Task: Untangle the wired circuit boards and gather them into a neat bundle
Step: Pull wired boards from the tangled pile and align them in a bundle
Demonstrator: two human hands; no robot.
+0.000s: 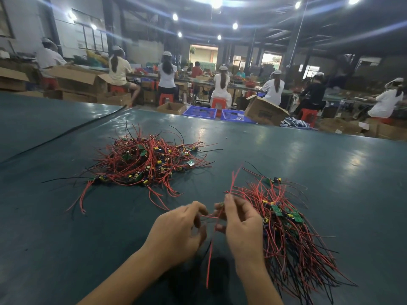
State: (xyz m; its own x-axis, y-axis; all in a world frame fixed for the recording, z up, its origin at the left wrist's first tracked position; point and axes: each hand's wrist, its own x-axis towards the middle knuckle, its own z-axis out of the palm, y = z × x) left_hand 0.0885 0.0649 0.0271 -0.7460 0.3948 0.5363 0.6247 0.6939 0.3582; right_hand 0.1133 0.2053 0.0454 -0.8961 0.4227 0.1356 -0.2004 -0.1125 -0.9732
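Observation:
A tangled heap of small green circuit boards with red and black wires (pixel 145 160) lies on the dark green table, ahead and to the left. A second, more aligned bundle (pixel 288 230) lies to the right, its wires fanning toward me. My right hand (pixel 240 225) pinches a small board with red wires (pixel 220 208) beside that bundle; some of its wires stick up, others hang down. My left hand (pixel 180 230) has its fingers curled and pinches a red wire (pixel 207 216) running to that board.
The dark green table (pixel 66 227) stretches wide around both piles. A long black cable (pixel 66 134) crosses its far left. Beyond the far edge stand blue crates (pixel 199 112), cardboard boxes (pixel 264 111) and several seated workers at benches.

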